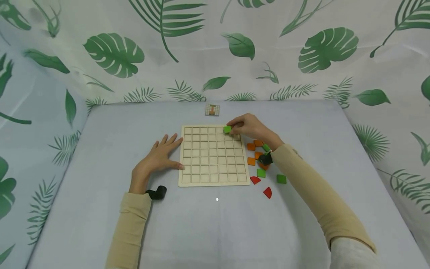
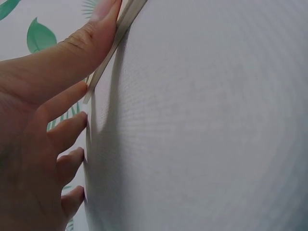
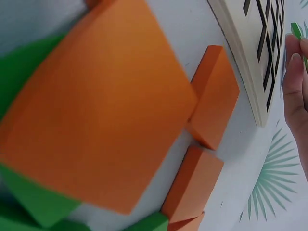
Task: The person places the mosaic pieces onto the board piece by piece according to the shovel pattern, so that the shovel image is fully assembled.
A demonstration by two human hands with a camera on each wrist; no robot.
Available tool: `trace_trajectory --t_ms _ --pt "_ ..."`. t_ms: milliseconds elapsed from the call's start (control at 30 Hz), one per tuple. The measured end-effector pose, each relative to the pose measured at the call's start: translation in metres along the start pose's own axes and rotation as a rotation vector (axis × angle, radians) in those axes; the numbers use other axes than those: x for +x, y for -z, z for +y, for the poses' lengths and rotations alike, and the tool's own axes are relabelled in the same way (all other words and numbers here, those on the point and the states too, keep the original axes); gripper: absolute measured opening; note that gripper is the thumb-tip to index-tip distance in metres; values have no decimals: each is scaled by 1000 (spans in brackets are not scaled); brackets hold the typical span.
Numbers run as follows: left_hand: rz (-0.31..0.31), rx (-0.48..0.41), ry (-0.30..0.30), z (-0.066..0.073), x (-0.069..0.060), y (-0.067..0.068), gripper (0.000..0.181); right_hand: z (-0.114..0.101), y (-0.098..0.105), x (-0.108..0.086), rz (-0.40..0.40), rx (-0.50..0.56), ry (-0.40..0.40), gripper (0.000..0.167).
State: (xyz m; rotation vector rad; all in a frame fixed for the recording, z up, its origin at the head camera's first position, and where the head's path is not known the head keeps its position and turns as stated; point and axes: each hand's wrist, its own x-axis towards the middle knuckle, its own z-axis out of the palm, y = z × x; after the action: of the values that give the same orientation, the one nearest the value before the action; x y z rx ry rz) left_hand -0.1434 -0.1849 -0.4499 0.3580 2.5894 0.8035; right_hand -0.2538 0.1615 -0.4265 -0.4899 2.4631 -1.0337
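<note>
A pale wooden grid board (image 1: 214,152) lies on the table. At its top row, toward the right, the right hand (image 1: 250,126) pinches a green square piece (image 1: 227,129); in the right wrist view that hand (image 3: 297,79) shows at the right edge with the green piece (image 3: 296,31) at its fingertips. The left hand (image 1: 159,155) has its fingers spread, thumb and index finger touching the board's left edge. In the left wrist view the thumb of the left hand (image 2: 53,96) lies along the board's edge (image 2: 109,54).
Orange squares (image 1: 251,161), green squares (image 1: 281,179) and red quarter-round pieces (image 1: 267,192) lie right of the board, several under the right wrist's black camera (image 1: 265,159). A small patterned card (image 1: 212,110) sits behind the board. Another black camera (image 1: 158,192) is by the left wrist.
</note>
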Motion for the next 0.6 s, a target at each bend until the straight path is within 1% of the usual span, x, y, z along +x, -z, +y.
trace_trajectory --t_ms 133,400,600 --pt "7 1 -5 1 -1 0 108 0 -1 4 1 -6 7 32" --pt "14 7 11 2 -1 -1 107 -5 -3 13 -9 -44 29 35" --pt "20 5 -1 1 -1 -1 108 -6 -5 18 -16 -72 27 36"
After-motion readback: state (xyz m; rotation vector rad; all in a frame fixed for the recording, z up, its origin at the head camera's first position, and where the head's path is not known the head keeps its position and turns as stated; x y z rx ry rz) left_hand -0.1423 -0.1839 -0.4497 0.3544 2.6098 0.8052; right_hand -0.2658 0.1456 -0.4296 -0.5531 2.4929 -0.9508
